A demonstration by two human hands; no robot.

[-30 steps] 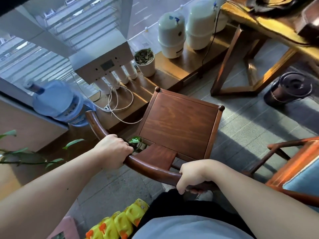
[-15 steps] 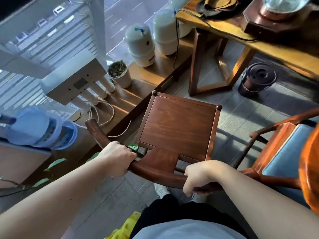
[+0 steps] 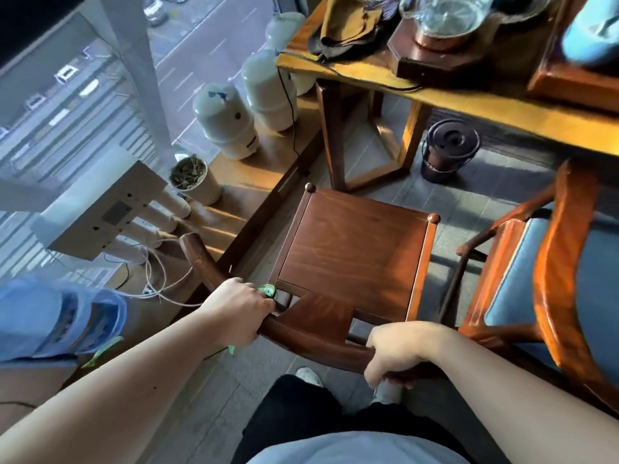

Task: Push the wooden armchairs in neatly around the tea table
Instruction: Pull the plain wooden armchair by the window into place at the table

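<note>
Armchair (image 3: pixel 351 249) backrest gripped by left hand (image 3: pixel 237 313) and right hand (image 3: pixel 395 353)

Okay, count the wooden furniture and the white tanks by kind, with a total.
Dark brown wooden armchair held by both hands: 1
Orange wooden armchair with blue cushion: 1
Yellow wooden tea table: 1
White rounded pressure tanks: 3
Total: 6

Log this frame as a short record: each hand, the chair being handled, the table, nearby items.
left hand: gripping curved back rail, left of the splat
right hand: gripping the same rail, right of the splat
armchair: bare wooden seat, front short of the table
tea table: ahead, upper right
second armchair: right of it, blue cushion
dark lidded bin: on floor under the table edge
</note>
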